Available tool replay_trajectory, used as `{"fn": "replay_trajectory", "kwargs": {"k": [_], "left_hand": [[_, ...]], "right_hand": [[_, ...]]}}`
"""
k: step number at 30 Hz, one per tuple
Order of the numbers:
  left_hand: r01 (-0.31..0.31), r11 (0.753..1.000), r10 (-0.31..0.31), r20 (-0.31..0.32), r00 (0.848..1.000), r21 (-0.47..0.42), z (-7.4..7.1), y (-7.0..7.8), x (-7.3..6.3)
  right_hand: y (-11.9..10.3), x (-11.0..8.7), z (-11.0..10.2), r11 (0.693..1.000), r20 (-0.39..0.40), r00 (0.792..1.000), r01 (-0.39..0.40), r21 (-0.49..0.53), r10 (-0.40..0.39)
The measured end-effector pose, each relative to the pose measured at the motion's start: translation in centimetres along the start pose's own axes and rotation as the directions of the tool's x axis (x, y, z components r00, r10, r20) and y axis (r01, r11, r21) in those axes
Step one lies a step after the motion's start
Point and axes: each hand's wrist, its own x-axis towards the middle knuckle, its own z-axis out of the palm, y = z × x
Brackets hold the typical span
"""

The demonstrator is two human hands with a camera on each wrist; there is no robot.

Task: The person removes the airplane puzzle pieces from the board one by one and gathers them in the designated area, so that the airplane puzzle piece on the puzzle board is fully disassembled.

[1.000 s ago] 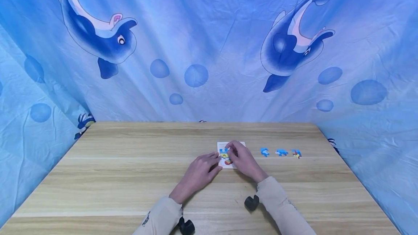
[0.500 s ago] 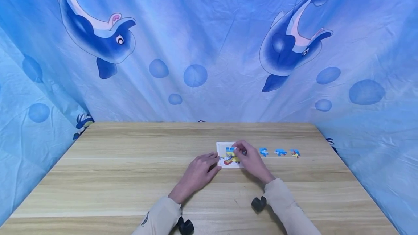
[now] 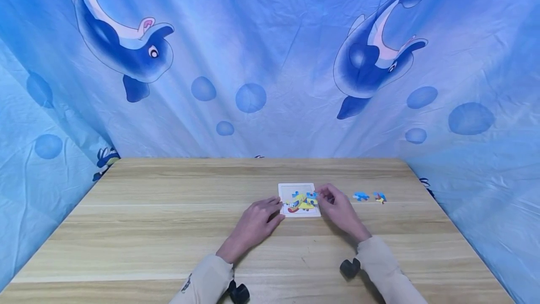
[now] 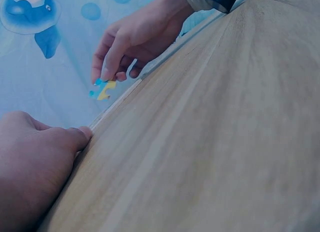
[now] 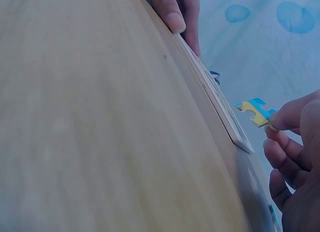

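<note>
A square white-framed jigsaw puzzle point(image 3: 296, 184) lies on the table, its tray showing part of a yellow airplane picture. My left hand point(image 3: 258, 222) rests at its left edge, fingers fairly straight and thumb at the near corner. Over the tray's right side, my right hand point(image 3: 339, 211) pinches a blue and yellow puzzle piece point(image 5: 256, 112) between thumb and forefinger. The left wrist view also shows this puzzle piece point(image 4: 104, 90), held tilted just above the table line. Its fit against the tray cannot be told.
Right of my right hand lie a blue puzzle piece point(image 3: 360, 196) and a blue, red and yellow puzzle piece point(image 3: 380, 197). Behind the wooden table point(image 3: 168, 229) hangs a blue curtain point(image 3: 274, 121) with dolphins.
My right hand has moved right from the tray's middle to its right side, uncovering more of the picture. The nearest loose piece is now out of sight by that hand. My left hand stays put.
</note>
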Motion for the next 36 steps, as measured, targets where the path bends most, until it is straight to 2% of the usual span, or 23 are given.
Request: {"fn": "replay_trajectory", "kwargs": {"k": [8, 13, 21, 29, 36], "left_hand": [[0.014, 1.000, -0.014, 0.014, 1.000, -0.012, -0.1, 0.0, 0.0], [0.025, 1.000, -0.024, 0.025, 0.999, -0.014, -0.1, 0.0, 0.0], [0.030, 0.999, -0.030, 0.016, 0.999, -0.011, 0.1, 0.0, 0.0], [0.047, 0.999, -0.046, 0.038, 0.998, -0.013, 0.1, 0.1, 0.0], [0.051, 0.999, -0.050, 0.042, 0.998, -0.012, 0.1, 0.1, 0.0]], "right_hand": [[0.8, -0.7, -1.2, 1.000, -0.009, 1.000, 0.019, 0.003, -0.019], [1.0, -1.2, -1.9, 1.000, -0.026, 1.000, -0.012, -0.022, 0.011], [-1.3, -2.8, -3.2, 0.998, -0.047, 0.998, 0.033, -0.047, -0.036], [2.0, -3.4, -4.1, 0.997, -0.061, 0.998, 0.013, -0.077, -0.017], [2.6, -4.1, -4.8, 0.995, -0.077, 0.997, 0.017, -0.101, -0.025]]}}
